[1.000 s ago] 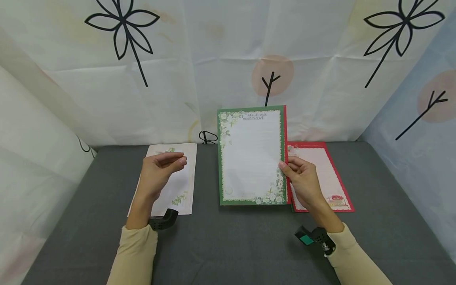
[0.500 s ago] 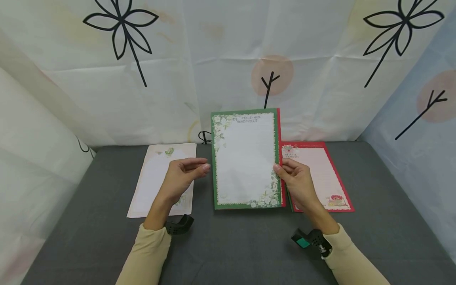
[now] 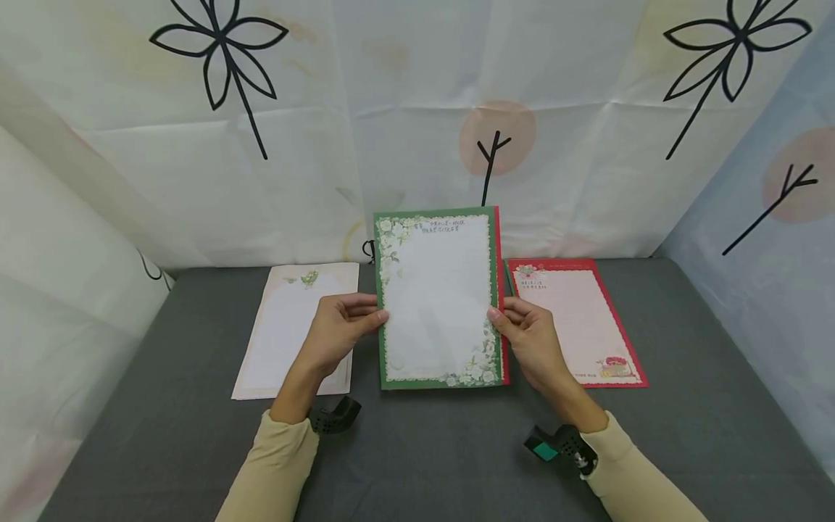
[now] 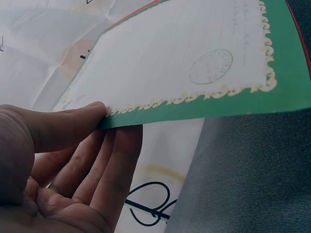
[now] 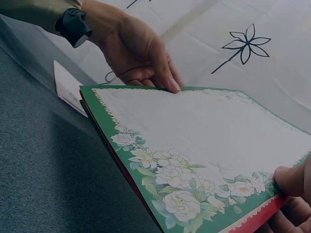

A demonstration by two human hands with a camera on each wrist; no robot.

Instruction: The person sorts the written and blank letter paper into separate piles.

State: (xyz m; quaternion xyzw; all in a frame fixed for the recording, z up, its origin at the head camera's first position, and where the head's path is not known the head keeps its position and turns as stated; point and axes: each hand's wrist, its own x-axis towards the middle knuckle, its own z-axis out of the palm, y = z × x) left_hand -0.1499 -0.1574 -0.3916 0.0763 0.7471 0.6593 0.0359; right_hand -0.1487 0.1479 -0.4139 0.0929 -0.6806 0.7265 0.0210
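A green-bordered sheet of letter paper with white flowers is held up over the middle of the table. A red-edged sheet shows behind it along the right side. My left hand pinches the left edge, thumb in front and fingers behind, as the left wrist view shows too. The right hand pinches the right edge, its thumb on the flowered front. In the right wrist view, green and red layers show at the lower edge, so several sheets are stacked together.
A pile of cream sheets with green leaf prints lies on the left of the grey table. To the right lies a red-bordered sheet. A printed white cloth hangs behind the table.
My left hand has moved right from above the cream sheets and now pinches the green-bordered paper's left edge. My right hand has brought the paper left and slightly lower.
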